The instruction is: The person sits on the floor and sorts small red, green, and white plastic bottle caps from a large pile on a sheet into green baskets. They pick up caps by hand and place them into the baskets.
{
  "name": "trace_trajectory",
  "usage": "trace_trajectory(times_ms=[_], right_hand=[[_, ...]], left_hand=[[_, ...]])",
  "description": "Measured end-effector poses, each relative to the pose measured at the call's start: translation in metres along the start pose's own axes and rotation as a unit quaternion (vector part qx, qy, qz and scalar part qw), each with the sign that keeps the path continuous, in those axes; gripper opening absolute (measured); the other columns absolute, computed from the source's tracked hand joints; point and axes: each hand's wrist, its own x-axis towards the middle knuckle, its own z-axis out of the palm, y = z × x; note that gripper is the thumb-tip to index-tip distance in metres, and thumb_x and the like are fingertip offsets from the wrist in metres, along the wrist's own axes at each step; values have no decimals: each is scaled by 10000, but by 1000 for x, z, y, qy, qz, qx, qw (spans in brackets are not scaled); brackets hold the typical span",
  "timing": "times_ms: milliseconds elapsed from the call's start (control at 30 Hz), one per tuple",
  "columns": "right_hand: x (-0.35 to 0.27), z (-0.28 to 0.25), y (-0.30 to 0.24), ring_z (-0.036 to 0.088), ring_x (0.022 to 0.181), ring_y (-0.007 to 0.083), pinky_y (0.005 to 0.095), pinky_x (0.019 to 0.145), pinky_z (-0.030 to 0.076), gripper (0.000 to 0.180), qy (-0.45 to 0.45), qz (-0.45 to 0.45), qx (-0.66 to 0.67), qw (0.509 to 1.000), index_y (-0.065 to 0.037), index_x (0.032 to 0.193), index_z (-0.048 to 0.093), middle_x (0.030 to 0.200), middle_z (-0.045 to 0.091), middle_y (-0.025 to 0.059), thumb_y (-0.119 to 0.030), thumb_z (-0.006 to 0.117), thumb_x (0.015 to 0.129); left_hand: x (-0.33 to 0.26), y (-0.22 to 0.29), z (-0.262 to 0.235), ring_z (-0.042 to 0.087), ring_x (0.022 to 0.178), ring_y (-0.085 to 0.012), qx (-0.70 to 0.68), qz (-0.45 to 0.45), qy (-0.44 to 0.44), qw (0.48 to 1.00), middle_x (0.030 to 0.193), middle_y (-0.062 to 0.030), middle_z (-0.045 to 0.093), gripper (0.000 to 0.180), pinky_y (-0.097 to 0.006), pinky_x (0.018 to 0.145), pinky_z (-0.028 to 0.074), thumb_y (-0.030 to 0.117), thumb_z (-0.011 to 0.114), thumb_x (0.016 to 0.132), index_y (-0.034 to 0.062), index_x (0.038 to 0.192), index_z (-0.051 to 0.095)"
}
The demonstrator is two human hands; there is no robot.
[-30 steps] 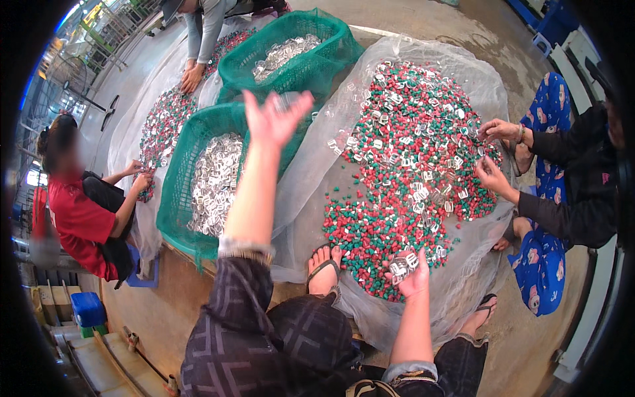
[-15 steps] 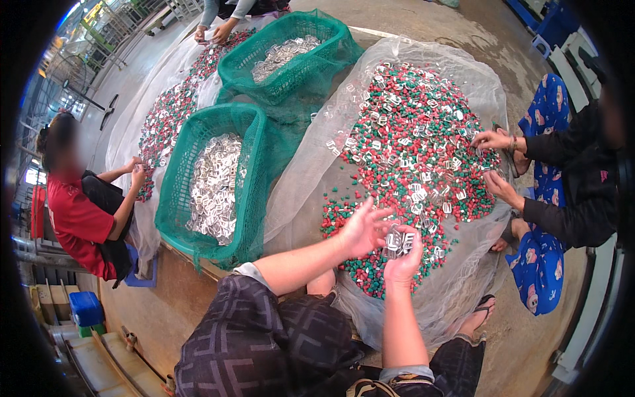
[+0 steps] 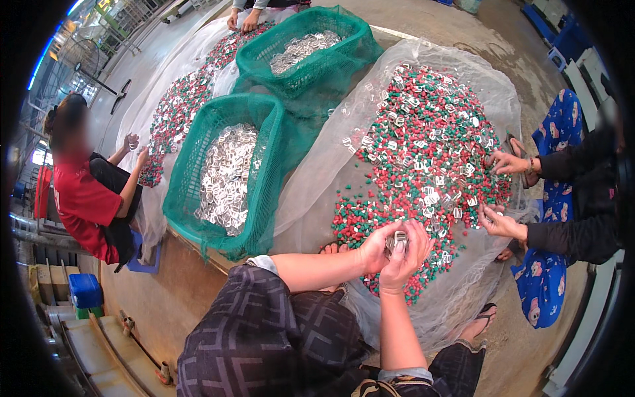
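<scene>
Over the pile's near edge: small silver metal piece (image 3: 399,239), pinched between both hands.
Left hand (image 3: 378,246): fingers curled on the piece; a second ago it was raised, spread wide.
Right hand (image 3: 409,258): fingers closed around it, now touching the left.
Pile: red, green and silver bits (image 3: 423,165) on clear sheet (image 3: 331,165).
Left: green basket (image 3: 261,198) of silver pieces.
</scene>
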Motion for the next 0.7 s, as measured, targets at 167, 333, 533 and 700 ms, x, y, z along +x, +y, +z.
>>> trace_trajectory(times_ms=[167,333,533,700], right_hand=[[6,-5,12,520,969,271,385,879,387,287,56,97,169,979,34,987,565,1034,560,146,-182,407,883],[6,-31,97,537,876,205,321,812,414,260,166,230,164,945,49,950,573,953,576,124,-149,407,921],[-30,-54,195,570,722,146,273,684,458,145,234,396,109,881,16,856,600,764,607,55,-121,560,828],[-76,-41,231,571,874,261,355,804,446,199,69,406,-32,911,-60,945,625,952,598,145,-88,599,750]], left_hand=[[-16,33,5,610,733,-256,36,32,27,999,845,-121,624,314,-374,632,509,353,488,868,58,873,594],[-63,125,25,571,621,-247,82,297,84,948,750,-140,598,271,-305,479,451,312,556,795,44,826,581],[-176,270,-14,555,924,-245,304,661,330,602,1028,-137,569,448,-368,778,459,363,463,900,20,1188,473],[-133,229,7,486,1098,-310,670,578,457,89,1150,-173,541,445,-359,952,356,236,594,804,4,1172,499]])
